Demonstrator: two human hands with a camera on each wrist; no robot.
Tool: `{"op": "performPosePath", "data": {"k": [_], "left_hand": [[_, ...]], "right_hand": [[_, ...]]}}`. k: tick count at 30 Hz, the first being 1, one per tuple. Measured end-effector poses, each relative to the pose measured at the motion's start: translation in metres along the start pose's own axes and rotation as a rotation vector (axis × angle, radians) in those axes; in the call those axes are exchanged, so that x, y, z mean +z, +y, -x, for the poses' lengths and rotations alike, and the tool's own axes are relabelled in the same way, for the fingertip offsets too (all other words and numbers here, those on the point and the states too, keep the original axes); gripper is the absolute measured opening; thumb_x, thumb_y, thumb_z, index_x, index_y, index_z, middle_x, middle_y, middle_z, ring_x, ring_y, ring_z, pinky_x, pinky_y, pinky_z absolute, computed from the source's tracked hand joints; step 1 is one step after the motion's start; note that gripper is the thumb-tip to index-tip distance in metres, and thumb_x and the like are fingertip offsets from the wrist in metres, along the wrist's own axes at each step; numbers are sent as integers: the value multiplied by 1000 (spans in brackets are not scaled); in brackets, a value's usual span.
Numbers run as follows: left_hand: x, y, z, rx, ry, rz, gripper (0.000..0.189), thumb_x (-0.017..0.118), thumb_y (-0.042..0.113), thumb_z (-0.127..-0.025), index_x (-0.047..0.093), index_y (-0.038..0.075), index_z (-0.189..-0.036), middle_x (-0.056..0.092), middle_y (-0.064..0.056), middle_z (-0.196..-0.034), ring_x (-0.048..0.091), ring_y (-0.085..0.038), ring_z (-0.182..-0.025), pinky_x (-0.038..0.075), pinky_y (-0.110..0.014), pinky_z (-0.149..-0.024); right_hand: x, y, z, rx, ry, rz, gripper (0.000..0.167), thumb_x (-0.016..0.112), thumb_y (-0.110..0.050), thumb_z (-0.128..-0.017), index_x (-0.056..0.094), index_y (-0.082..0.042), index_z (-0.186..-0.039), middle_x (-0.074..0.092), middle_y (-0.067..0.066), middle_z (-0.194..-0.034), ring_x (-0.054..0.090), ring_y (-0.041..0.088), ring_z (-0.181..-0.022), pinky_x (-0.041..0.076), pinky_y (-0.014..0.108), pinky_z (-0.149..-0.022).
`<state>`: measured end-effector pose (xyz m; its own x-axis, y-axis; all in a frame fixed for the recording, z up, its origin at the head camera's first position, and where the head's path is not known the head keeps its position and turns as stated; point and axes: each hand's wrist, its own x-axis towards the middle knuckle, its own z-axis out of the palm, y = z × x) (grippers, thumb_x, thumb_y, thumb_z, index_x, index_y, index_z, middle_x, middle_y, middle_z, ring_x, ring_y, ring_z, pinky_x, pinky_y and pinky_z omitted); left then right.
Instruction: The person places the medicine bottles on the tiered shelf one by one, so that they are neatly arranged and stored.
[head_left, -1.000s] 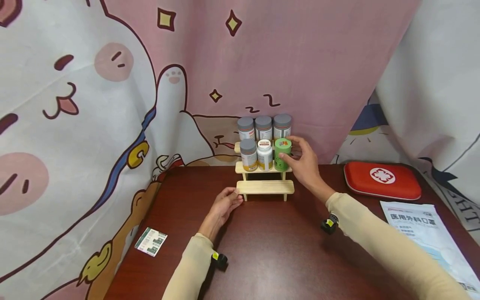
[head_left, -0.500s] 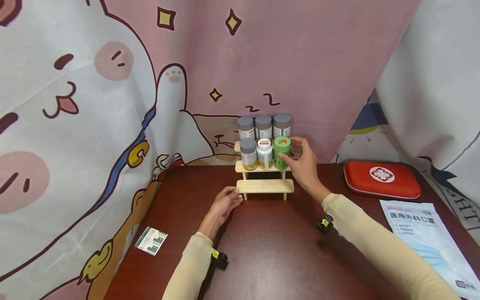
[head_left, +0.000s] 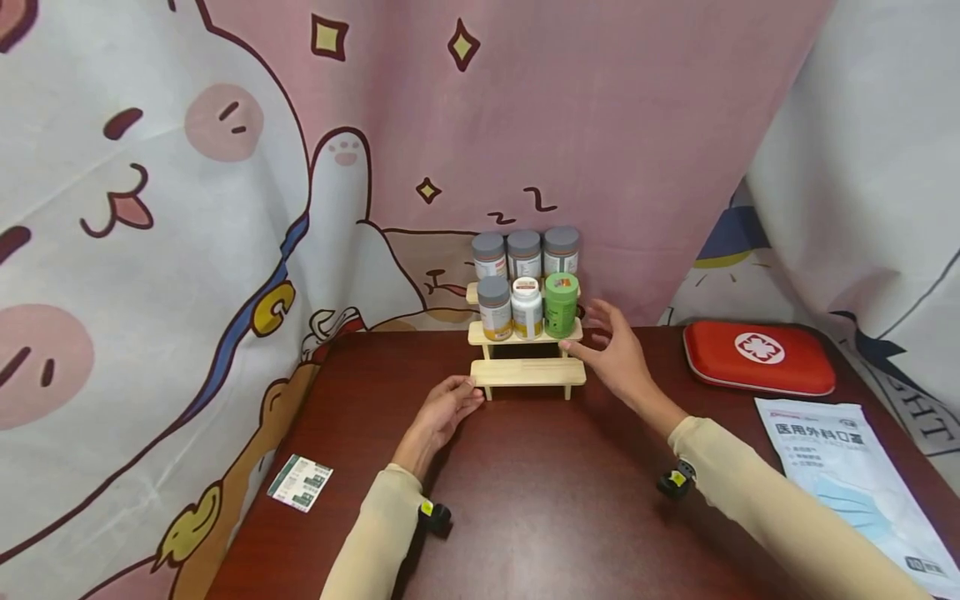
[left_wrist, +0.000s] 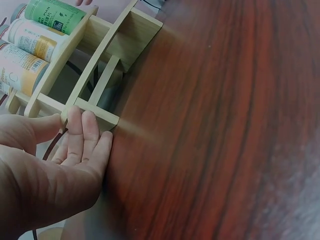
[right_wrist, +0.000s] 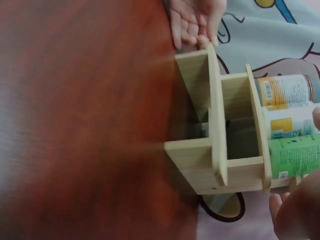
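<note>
A three-step wooden display rack (head_left: 528,372) stands on the table with its lowest step bare. On the middle step stand a grey-capped bottle (head_left: 496,308), a white bottle (head_left: 527,310) and, at the right end, a green bottle (head_left: 561,306). Three more grey-capped bottles (head_left: 524,252) fill the top step. My left hand (head_left: 444,408) grips the left end of the lowest step between thumb and fingers, as the left wrist view shows (left_wrist: 75,150). Beside the rack's right end is my right hand (head_left: 618,354), fingers spread and holding nothing, apart from the green bottle.
A red first-aid case (head_left: 757,358) lies at the back right of the table, with a white face-mask packet (head_left: 847,492) in front of it. On the left lies a small printed card (head_left: 300,482). A patterned curtain (head_left: 637,125) hangs close behind the rack.
My right hand has let go of the green bottle, which now stands on the middle step, and drawn back down and to the right. The left hand has stayed at the rack.
</note>
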<state>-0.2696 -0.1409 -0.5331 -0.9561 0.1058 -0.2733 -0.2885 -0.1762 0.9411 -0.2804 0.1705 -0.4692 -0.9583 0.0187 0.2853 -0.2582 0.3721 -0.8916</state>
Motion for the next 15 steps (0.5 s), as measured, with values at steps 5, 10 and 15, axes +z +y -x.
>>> {"op": "performPosePath", "data": {"k": [5,10,15], "left_hand": [[2,-1,-2,-12,4,3,17,61,16,-108,60,3,-119,70,0,-89,71,-13,-87,60,-38,-106],[1,0,-1,-10,16,5,18,63,21,-108,60,5,-115,70,-2,-91,71,-13,-87,60,-35,-104],[-2,5,1,6,-16,-31,31,63,27,-108,57,2,-123,70,-8,-104,71,-19,-99,53,-45,-117]], "right_hand": [[-8,10,28,32,-39,-9,98,88,-31,-89,29,-6,-164,47,21,-161,45,40,-149,43,59,-121],[-11,20,52,57,-85,72,103,90,-36,-86,29,-6,-163,44,21,-162,46,41,-147,44,60,-120],[-13,25,70,6,-91,259,101,91,-42,-84,36,-6,-160,43,25,-157,46,44,-143,43,65,-116]]}}
